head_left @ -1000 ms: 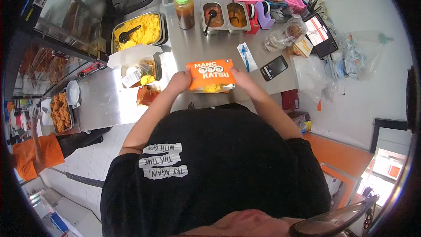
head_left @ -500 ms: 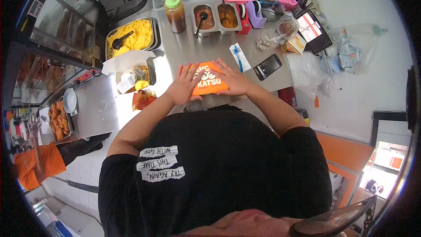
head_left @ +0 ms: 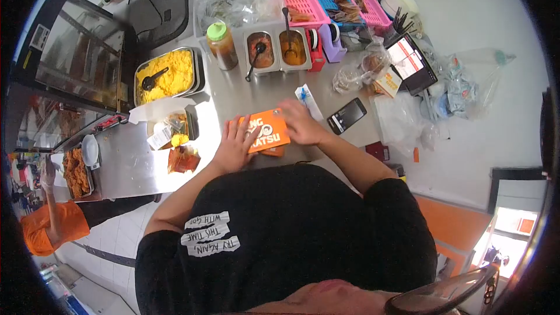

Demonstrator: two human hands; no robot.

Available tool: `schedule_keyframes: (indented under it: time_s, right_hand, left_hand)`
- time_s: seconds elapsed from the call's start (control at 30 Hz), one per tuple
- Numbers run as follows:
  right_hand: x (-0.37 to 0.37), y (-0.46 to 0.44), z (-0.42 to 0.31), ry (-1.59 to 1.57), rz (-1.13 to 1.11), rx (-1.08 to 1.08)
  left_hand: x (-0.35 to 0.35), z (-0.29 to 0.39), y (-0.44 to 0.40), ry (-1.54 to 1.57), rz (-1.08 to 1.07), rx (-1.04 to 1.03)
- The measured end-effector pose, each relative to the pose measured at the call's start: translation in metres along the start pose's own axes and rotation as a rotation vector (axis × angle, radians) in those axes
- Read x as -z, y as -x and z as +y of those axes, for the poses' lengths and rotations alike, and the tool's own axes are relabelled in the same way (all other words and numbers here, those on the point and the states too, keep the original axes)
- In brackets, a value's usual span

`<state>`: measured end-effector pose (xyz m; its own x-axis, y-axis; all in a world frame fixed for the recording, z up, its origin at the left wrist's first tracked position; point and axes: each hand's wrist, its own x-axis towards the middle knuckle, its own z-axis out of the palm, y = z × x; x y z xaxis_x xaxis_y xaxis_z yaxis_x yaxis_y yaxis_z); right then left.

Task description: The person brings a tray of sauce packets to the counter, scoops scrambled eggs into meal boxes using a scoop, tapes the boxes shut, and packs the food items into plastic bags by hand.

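An orange takeaway box [head_left: 268, 131] with white lettering, shut, lies on the steel counter in front of my body. My left hand [head_left: 233, 147] rests on its left side, fingers spread over the lid. At the box's upper right edge is my right hand [head_left: 303, 123], its fingers slightly blurred and apart from the thumb; whether it touches the box I cannot tell. Just beyond it lie a white slip of paper [head_left: 313, 109] and a blue pen [head_left: 303, 95], partly behind the hand. A black phone [head_left: 347, 116] lies to the right.
Left are an open food box [head_left: 189, 125], a sauce bag [head_left: 183, 160], a tray of yellow food [head_left: 175, 76] and fried chicken [head_left: 76, 166]. Behind stand a sauce bottle [head_left: 222, 46], two sauce pans [head_left: 277, 72] and baskets [head_left: 300, 0]. A co-worker [head_left: 46, 227] is at far left.
My right hand has slid off the lid to the box's upper right edge, and more lettering shows. The box is now tilted slightly. The whole view has shifted, with the counter lower in it.
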<state>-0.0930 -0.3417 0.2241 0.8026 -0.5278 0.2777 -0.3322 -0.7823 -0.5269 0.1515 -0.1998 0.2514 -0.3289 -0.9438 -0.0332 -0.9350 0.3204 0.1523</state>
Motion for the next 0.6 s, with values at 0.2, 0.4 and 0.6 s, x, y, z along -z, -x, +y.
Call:
schedule_keyframes:
  time_s: [0.2, 0.4, 0.6]
  right_hand:
    - [0.006, -0.061, 0.186, 0.099, 0.750, -0.824]
    - [0.027, -0.107, 0.230, -0.646, 0.286, -1.435]
    - [-0.059, -0.024, 0.256, -0.325, 0.790, -0.771]
  left_hand:
    - [-0.001, 0.034, -0.022, 0.001, 0.022, 0.327]
    - [-0.014, 0.028, -0.021, -0.003, 0.092, 0.302]
    - [-0.015, 0.026, -0.024, -0.006, 0.109, 0.314]
